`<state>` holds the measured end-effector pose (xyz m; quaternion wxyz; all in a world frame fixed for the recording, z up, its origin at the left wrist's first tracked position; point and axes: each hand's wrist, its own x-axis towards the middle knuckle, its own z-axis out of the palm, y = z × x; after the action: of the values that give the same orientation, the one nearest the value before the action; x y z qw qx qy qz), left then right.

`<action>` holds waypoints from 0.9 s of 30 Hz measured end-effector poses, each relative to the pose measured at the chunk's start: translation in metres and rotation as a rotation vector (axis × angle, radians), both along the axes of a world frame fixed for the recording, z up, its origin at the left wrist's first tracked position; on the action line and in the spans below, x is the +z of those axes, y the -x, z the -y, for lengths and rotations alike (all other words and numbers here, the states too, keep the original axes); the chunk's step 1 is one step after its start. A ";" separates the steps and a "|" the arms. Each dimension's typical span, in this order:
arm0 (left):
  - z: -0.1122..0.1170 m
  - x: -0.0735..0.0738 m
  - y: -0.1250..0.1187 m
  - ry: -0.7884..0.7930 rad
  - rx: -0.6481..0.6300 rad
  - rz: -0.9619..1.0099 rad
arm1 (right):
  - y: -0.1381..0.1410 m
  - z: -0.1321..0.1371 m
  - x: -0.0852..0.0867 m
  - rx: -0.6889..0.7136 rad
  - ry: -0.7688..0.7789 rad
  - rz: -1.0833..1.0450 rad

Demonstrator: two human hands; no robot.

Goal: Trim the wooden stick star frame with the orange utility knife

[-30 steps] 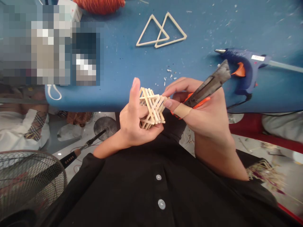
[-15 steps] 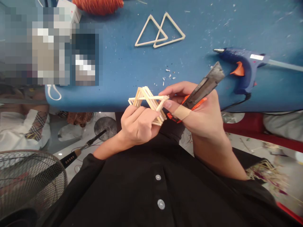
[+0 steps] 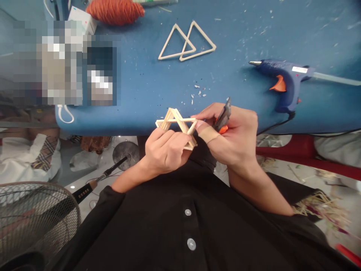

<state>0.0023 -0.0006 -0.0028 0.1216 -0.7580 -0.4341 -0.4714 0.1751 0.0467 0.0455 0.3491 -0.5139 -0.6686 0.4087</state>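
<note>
On glue gun [image 3: 284, 77], label unreadable

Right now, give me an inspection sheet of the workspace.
Surface: blue table, flecked with pale shavings.
Job's things: pale wooden stick frame; orange-handled utility knife.
Clutter: two stick triangles, blue glue gun, orange yarn ball, white box.
Grippers: left hand grips the frame; right hand, thumb taped, holds the knife and touches the frame.
Cables: black cord from the glue gun.
Surroundings: fan, floor scraps.
</note>
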 end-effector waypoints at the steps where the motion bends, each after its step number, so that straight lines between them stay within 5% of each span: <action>1: 0.000 0.001 0.000 0.012 -0.010 0.013 | 0.001 0.000 0.001 0.005 -0.035 0.011; 5: 0.004 0.003 0.001 0.161 -0.068 0.117 | 0.005 -0.001 0.002 -0.007 -0.110 0.026; 13: 0.025 -0.004 0.015 0.495 -0.016 0.357 | -0.008 -0.004 0.008 0.083 0.051 -0.073; 19: 0.022 -0.006 0.023 0.441 0.022 0.296 | -0.017 0.004 0.037 0.217 -0.089 0.547; 27: 0.014 -0.002 0.021 0.276 -0.014 0.167 | -0.013 0.013 0.038 0.213 -0.139 0.736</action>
<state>-0.0188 -0.0148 -0.0053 -0.0233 -0.7288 -0.4978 -0.4696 0.1879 0.0340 0.0837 0.0755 -0.5288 -0.8249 0.1848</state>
